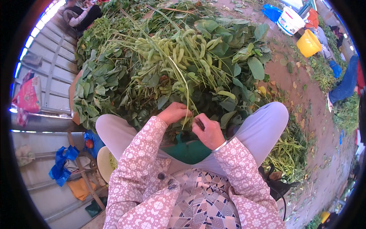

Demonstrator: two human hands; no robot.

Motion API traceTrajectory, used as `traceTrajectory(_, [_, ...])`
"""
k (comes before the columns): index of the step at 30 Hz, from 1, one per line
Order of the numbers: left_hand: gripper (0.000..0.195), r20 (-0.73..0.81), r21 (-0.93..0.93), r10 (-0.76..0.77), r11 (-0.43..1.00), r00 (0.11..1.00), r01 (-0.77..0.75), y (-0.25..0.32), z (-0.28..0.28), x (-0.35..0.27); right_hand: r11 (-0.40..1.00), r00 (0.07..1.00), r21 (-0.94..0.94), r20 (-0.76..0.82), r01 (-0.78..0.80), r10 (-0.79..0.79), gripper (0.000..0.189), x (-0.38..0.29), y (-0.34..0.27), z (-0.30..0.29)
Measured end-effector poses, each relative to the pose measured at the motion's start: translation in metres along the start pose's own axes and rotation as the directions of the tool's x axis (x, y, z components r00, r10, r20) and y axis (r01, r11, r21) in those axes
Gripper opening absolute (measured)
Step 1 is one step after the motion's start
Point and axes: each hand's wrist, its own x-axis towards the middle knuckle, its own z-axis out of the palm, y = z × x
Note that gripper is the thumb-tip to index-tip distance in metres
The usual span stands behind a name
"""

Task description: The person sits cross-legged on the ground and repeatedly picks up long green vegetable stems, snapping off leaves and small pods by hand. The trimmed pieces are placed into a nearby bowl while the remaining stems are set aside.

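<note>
Both of my hands are at the near edge of a large heap of green soybean plants point(168, 51) with leaves and plump pods. My left hand point(175, 112) pinches a pale soybean stem point(183, 77) that runs up across the heap. Beside it, the bent fingers of my right hand point(208, 131) close on the lower part of the same plant; what lies inside the fingers is partly hidden. Below the hands, between my bent knees, is a green plastic container or bag point(186, 150), mostly covered by plants and legs.
A pale round container point(104, 163) with green contents stands by my left hip. Metal panel walling point(51, 65) runs along the left, with blue plastic bags point(61, 166). More plants point(288, 154) and a black bag point(276, 183) lie right. Buckets point(308, 43) and another person's leg point(344, 81) are farther off.
</note>
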Motion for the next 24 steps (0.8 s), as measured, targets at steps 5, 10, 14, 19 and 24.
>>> traceTrajectory(5, [0.012,0.233,-0.459,0.013,0.883,0.972,0.098,-0.009,0.006,-0.004,0.881,0.928,0.322,0.255,-0.346,0.272,0.028,-0.003,0.018,0.010])
traceTrajectory(10, [0.015,0.011,-0.510,0.026,0.860,1.000,-0.017,-0.023,0.020,-0.010,0.648,0.804,0.486,0.445,-0.586,0.394,0.029,-0.003,0.014,0.008])
traceTrajectory(14, [0.020,-0.115,-0.493,0.090,0.859,0.989,-0.136,-0.021,0.034,-0.016,0.376,0.662,0.551,0.541,-0.745,0.519,0.021,0.001,0.001,0.010])
traceTrajectory(19, [0.022,-0.212,-0.363,0.123,0.911,0.969,-0.195,-0.027,0.038,-0.011,0.245,0.605,0.568,0.622,-0.786,0.497,0.016,0.003,0.002,0.002])
traceTrajectory(24, [0.021,-0.239,-0.379,0.180,0.887,0.954,-0.263,-0.035,0.042,-0.006,0.231,0.611,0.582,0.626,-0.780,0.485,0.010,0.003,0.004,0.005])
